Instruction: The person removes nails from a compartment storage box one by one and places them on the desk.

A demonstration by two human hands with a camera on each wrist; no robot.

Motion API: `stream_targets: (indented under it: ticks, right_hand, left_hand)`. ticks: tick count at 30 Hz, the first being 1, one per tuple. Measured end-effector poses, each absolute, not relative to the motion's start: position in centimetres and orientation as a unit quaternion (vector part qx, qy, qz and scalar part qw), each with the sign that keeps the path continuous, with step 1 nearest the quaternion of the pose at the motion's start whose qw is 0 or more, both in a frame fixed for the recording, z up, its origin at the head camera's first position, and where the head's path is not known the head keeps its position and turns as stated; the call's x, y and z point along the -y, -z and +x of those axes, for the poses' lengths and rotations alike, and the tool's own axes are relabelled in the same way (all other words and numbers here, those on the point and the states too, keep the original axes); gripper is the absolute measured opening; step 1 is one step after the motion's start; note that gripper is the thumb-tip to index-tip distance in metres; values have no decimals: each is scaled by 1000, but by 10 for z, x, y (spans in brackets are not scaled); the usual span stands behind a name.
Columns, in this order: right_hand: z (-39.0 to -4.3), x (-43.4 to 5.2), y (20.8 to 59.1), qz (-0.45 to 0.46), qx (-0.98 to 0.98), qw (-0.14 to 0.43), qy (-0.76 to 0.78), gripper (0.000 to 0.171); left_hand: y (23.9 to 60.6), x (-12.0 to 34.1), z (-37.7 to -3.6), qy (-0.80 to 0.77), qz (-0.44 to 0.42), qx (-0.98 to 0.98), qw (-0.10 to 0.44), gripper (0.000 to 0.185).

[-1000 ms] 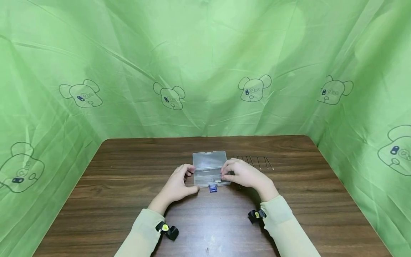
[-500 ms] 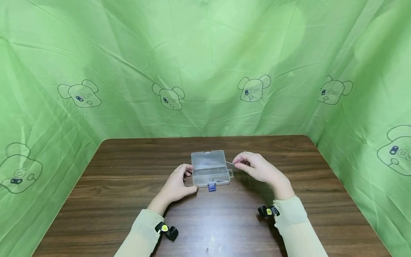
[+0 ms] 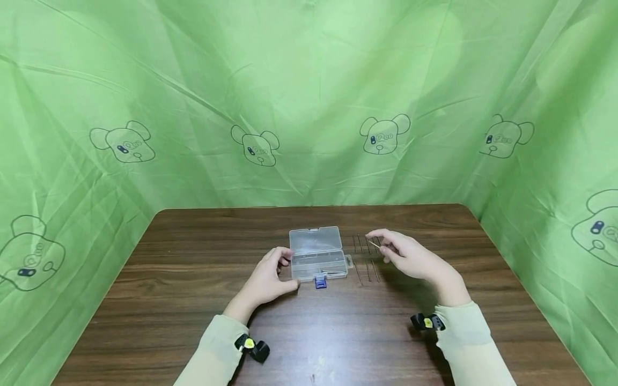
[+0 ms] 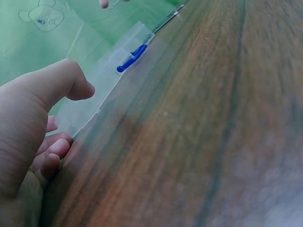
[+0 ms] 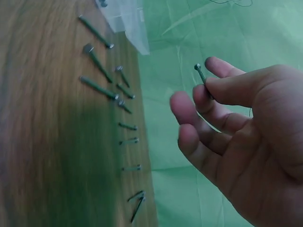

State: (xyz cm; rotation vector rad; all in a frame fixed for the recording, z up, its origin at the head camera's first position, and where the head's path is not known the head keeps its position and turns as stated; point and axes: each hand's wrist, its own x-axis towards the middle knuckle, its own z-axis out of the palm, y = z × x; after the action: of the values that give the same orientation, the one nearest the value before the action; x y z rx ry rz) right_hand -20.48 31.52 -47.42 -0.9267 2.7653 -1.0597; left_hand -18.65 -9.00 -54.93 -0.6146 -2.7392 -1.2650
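From the head view, my left hand (image 3: 267,279) rests on the brown wooden counter (image 3: 193,300) against the left end of the clear plastic box (image 3: 317,260), my fingers curled round that end with the thumb toward the front edge. The box stands open, its lid tipped up at the far side, and a small blue latch (image 3: 320,282) sticks out from its near wall. My right hand (image 3: 410,257) hovers above the counter to the right of the box, pinching one thin nail (image 3: 374,244) between thumb and forefinger, the other fingers loosely spread. Under and beside that hand, two short rows of nails (image 3: 367,271) lie on the counter just right of the box. A green cloth (image 3: 309,96) printed with cartoon bear faces hangs round the counter on three sides.

From the left wrist view, my thumb (image 4: 71,80) arches over the near corner of the box (image 4: 102,94) and my fingertips (image 4: 57,149) press its end wall. The blue latch (image 4: 132,57) shows farther along the box's wall.

From the right wrist view, my right hand (image 5: 241,137) is lifted clear of the counter, thumb and forefinger closed narrowly on the nail (image 5: 202,78), whose head points up. Below, the loose nails (image 5: 120,101) lie scattered in a line on the wood, well apart from my fingers, with a corner of the box (image 5: 125,19) at the top.
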Motion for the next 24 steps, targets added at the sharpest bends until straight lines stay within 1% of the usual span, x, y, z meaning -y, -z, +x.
stream_targets:
  ticks: [2,5,12,18,24]
  right_hand:
    - [-202,-319,476,-296,-895,30,333,49]
    - [-199,-326,482,-299,-900,30,316,53]
    - [-200,-338,494,-281,-904,27,321,50]
    - [-203,-347,498,-252,-904,60,341,43]
    - [-204,-349,498,-244,-905,84,337,46]
  left_hand:
    - [549,90,-186,411,-200,889,33,67]
    - [549,90,-187,411,-201,889,34,67]
    - [550,90,-187,413,-200,888,34,66]
    - [551,90,-188,411,-200,889,35,66]
    - [551,90,-188,412,-198,889,35,67]
